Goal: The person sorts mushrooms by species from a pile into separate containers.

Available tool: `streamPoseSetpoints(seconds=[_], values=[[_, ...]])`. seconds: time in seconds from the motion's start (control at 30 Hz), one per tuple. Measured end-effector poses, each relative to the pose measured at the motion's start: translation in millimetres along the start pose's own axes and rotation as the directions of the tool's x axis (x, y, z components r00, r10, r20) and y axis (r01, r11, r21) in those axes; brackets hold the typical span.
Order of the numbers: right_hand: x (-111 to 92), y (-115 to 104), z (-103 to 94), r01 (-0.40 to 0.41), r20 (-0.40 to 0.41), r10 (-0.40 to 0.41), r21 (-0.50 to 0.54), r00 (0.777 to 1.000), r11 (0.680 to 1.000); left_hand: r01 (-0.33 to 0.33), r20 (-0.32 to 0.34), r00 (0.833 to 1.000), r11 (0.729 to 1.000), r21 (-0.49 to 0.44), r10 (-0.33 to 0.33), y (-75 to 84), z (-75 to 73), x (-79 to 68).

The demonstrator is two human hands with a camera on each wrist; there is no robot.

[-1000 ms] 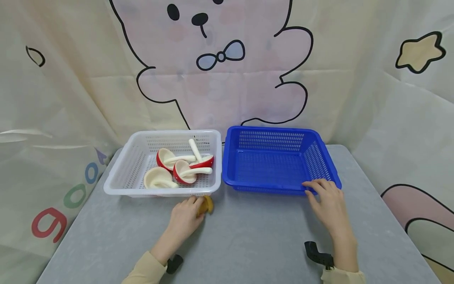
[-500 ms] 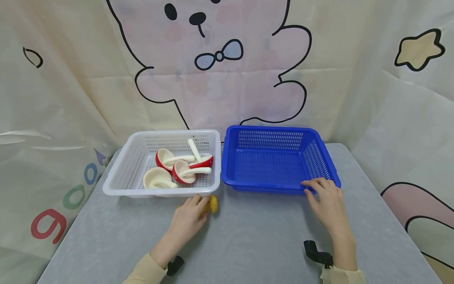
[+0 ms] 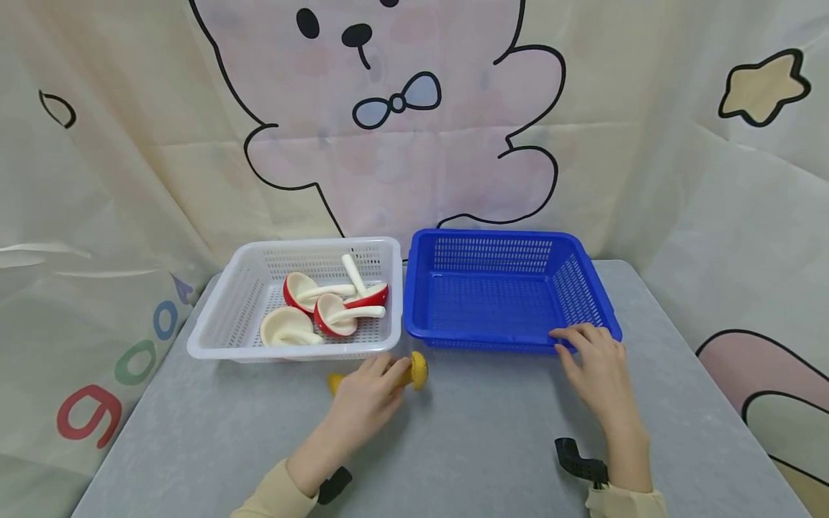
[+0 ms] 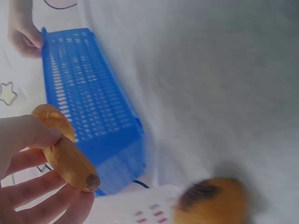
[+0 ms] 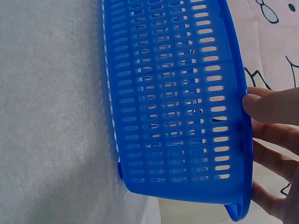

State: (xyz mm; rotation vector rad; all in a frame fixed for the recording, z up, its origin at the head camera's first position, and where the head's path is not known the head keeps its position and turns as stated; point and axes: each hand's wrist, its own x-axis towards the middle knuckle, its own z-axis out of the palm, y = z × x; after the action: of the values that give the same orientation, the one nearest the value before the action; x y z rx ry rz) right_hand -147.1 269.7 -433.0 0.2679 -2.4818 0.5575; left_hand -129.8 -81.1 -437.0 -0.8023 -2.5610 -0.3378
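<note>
My left hand (image 3: 368,392) pinches a yellow mushroom (image 3: 419,370) between thumb and fingers, in front of the gap between the two baskets. In the left wrist view, the mushroom (image 4: 70,161) shows a rounded cap and a stem with a dark tip. A second yellow-brown rounded thing (image 4: 212,205) with a dark patch lies on the table; in the head view my left hand partly hides it. My right hand (image 3: 599,367) grips the front right rim of the blue basket (image 5: 163,93), thumb on the outer side and fingers over the rim.
A white basket (image 3: 216,338) stands left of the blue one and holds several red-and-cream spoons (image 3: 337,314). A grey cloth covers the table (image 3: 466,432). Behind hangs a curtain (image 3: 602,144) printed with a cartoon bear.
My left hand has moved right with the mushroom, from below the white basket's right corner toward the blue basket. The second yellow thing now shows to its left. My right hand stays put.
</note>
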Motion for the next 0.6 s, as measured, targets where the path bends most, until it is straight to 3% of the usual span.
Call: streamPoseSetpoints(seconds=[0.23, 0.6], values=[[0, 0, -0.6, -0.009, 0.011, 0.009, 0.002, 1.000, 1.000, -0.089, -0.044, 0.995, 0.996, 0.013, 0.090, 11.6, -6.5, 13.3], [0, 1, 0.4, -0.004, 0.005, 0.004, -0.003, 1.000, 1.000, -0.230, -0.017, 0.973, 0.972, 0.055, 0.231, 26.6, -16.8, 44.7]])
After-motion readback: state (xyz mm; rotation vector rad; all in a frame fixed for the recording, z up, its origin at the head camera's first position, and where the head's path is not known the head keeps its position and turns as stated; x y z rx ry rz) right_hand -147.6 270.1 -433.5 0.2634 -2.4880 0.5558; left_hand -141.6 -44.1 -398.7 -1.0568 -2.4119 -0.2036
